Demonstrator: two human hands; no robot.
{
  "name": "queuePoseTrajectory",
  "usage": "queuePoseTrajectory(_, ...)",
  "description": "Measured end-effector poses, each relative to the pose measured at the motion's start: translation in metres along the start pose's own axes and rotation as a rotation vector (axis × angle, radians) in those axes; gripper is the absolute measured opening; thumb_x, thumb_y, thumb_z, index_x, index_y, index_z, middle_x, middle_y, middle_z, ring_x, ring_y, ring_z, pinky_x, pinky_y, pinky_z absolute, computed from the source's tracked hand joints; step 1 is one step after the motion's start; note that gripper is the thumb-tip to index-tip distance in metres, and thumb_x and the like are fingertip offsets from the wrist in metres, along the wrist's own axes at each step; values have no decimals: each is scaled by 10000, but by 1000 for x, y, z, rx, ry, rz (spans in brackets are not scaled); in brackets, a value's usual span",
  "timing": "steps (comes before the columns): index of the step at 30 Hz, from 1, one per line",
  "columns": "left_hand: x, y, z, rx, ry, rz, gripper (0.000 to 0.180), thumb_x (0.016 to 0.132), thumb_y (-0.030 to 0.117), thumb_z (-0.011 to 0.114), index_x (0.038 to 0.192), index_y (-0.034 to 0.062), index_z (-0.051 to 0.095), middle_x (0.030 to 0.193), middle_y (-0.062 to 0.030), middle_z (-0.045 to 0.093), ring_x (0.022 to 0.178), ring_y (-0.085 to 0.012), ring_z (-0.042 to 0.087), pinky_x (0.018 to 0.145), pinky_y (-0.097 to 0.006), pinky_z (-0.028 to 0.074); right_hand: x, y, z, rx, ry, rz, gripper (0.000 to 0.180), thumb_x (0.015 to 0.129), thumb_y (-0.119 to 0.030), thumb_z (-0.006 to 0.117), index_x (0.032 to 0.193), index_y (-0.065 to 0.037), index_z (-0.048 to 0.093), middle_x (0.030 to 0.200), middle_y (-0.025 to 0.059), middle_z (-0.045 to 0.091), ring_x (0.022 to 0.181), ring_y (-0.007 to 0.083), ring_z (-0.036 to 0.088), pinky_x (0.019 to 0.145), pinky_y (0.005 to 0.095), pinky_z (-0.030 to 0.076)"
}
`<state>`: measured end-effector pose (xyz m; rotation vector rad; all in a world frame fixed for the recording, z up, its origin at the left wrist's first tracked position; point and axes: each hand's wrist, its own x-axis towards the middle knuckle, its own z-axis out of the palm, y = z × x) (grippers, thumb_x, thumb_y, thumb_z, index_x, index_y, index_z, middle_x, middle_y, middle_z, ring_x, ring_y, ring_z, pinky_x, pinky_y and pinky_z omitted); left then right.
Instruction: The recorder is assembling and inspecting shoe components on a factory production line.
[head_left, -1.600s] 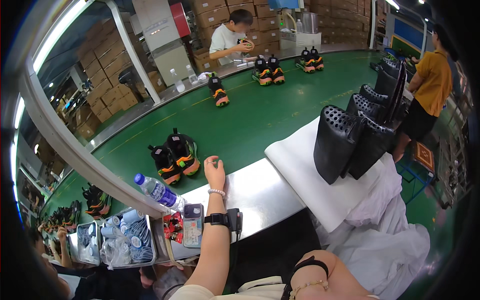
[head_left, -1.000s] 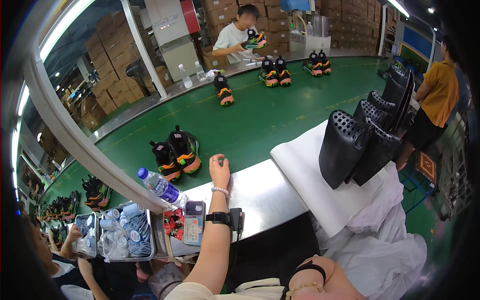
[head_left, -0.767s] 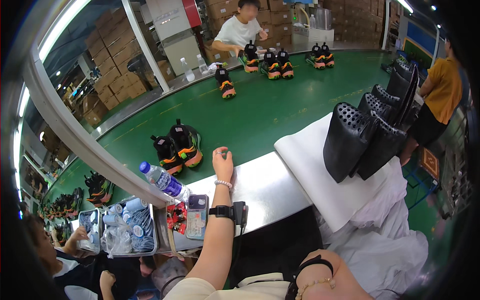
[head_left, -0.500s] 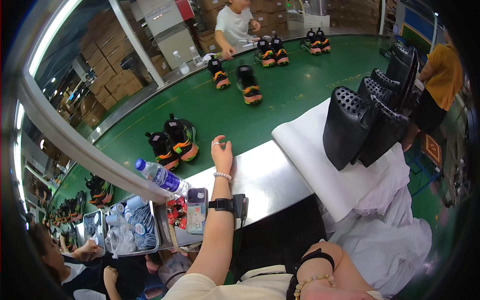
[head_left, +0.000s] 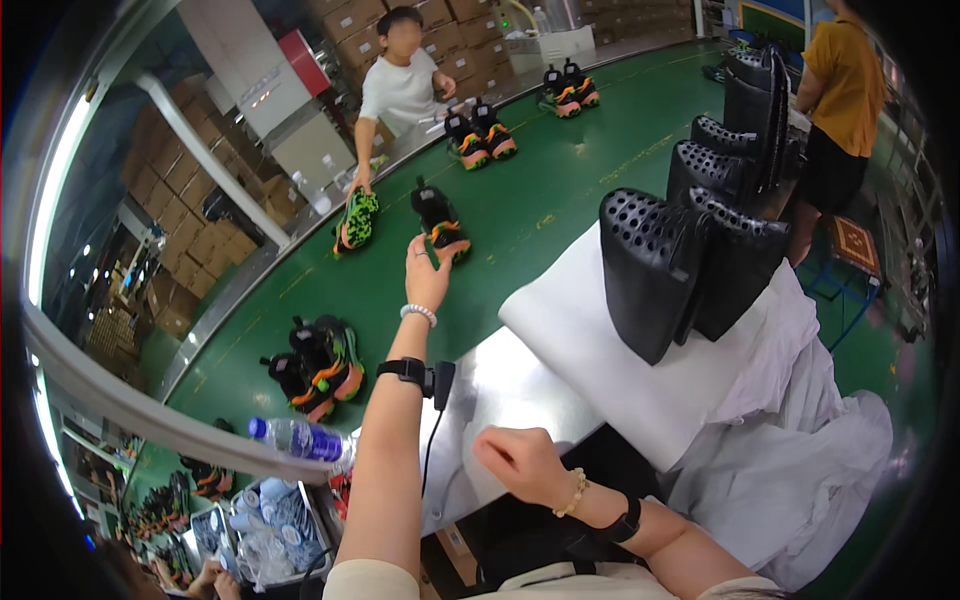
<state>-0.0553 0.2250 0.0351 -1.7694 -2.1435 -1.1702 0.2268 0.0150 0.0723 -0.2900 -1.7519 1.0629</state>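
My left hand point(head_left: 428, 275) reaches out over the green table, thumb and fingers apart, at the near end of a single black sneaker point(head_left: 436, 208) with an orange and pink sole. Whether the fingertips touch it I cannot tell. My right hand point(head_left: 522, 466) is curled into a loose fist above the metal worktop point(head_left: 500, 375), with nothing seen in it. Left of my left forearm stands a pair of similar sneakers point(head_left: 315, 365). Across the table, a person in a white shirt point(head_left: 400, 90) has a hand on another sneaker point(head_left: 354, 222), its green-speckled sole showing.
Black perforated boot-shaped forms point(head_left: 655, 270) stand on a white sheet point(head_left: 560, 290) at right. A water bottle point(head_left: 300, 438) and a tray of blue spools point(head_left: 275, 525) are at lower left. More sneakers point(head_left: 480, 135) stand farther back. A person in orange point(head_left: 845, 75) stands far right.
My left hand has moved forward to the single sneaker. My right hand has risen over the worktop. The person opposite now has a hand on a tipped sneaker. The view has shifted.
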Motion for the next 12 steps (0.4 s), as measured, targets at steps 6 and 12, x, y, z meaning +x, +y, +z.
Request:
queuePoseTrajectory(6, 59, -31, 16, 251, -204, 64, 590, 768, 247, 712, 1260, 15, 483, 1294, -235, 499, 1245, -357, 441, 1045, -400, 374, -29, 79, 0, -250, -85, 536, 289, 926, -311, 527, 829, -59, 631, 625, 141, 582, 568, 325, 575, 543, 380, 442)
queuePoseTrajectory(12, 67, -32, 24, 263, -374, -105, 415, 736, 300, 745, 1040, 41, 636, 1091, -196, 635, 995, -336, 603, 874, -424, 481, -24, 79, -3, -166, -119, 581, 267, 912, -316, 544, 883, -77, 660, 627, 125, 598, 589, 305, 604, 571, 363, 468)
